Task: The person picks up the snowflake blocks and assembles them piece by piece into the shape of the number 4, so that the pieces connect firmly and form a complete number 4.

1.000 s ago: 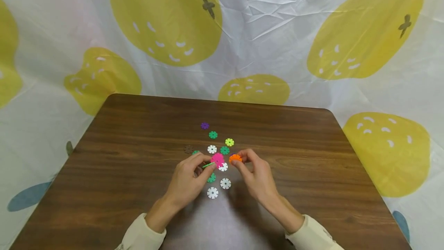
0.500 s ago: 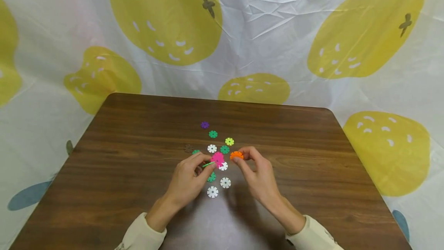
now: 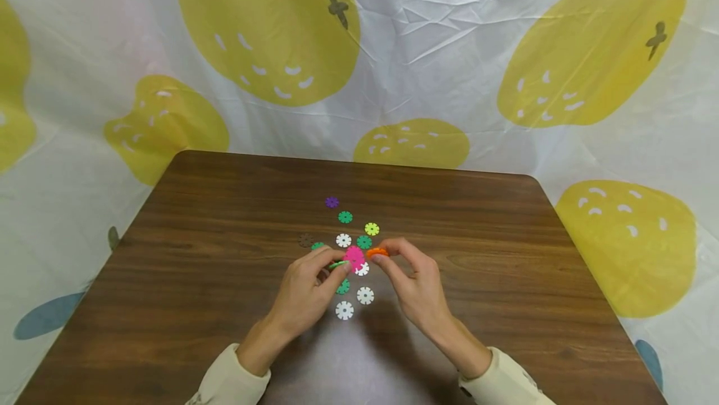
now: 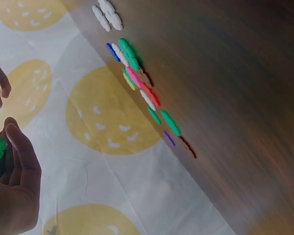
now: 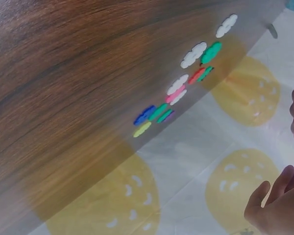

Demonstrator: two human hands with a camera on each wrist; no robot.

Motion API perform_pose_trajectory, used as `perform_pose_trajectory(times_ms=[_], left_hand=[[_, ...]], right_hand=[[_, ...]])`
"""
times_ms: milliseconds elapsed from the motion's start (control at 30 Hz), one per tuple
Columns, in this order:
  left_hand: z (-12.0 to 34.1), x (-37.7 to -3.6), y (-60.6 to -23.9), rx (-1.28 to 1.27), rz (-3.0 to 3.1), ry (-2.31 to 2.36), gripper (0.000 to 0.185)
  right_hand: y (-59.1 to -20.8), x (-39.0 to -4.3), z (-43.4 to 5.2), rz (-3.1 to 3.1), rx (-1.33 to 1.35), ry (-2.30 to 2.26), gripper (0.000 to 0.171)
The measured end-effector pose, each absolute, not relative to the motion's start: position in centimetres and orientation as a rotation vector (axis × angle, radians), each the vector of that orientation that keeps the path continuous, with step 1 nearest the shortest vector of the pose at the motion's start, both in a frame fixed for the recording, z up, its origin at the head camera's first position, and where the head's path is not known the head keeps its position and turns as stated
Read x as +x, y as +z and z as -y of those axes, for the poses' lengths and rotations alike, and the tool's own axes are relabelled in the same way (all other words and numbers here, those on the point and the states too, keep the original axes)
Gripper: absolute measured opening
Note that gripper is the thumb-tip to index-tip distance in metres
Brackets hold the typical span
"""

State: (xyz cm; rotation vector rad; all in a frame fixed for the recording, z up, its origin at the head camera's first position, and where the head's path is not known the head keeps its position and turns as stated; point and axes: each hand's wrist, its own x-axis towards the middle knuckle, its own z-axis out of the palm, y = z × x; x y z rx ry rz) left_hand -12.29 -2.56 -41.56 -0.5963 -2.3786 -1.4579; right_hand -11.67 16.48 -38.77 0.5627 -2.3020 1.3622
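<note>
"Between the fingers of the right hand (image 3: 422, 283), what is pinched?"

"An orange disc (image 3: 377, 253), seen nearly edge-on, its long axis running roughly crosswise."

"And the left hand (image 3: 308, 289)?"

"Its fingers pinch a light green disc (image 3: 337, 264); a pink disc (image 3: 354, 258) stands at that one's right end, more face-on."

"Which way does pink lie from orange?"

"Just leftward, nearly meeting its edge; I'd judge that alignment decisive. Farther out, a white disc (image 3: 365, 301) lies flat on the worktop (image 3: 477, 255)."
</note>
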Motion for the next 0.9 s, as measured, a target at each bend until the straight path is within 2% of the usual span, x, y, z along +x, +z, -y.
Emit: perform_pose_trajectory(times_ms=[100,467,900], left_hand=[[2.6,-12.3,-41.5,-0.6,2.38,-1.462,0.013],[2.6,-12.2,-41.3,-0.631,2.411,-1.493,0.018],[2.2,-12.3,-40.7,-0.624,2.323,-1.757,0.018]], right_hand=[[-40.0,-12.4,-16.8,2.266,0.611,1.396,0.012],[-40.3,-12.8,-16.6,2.165,0.714,1.473,0.015],[-37.3,-11.6,-15.7,2.135,0.727,1.455,0.015]])
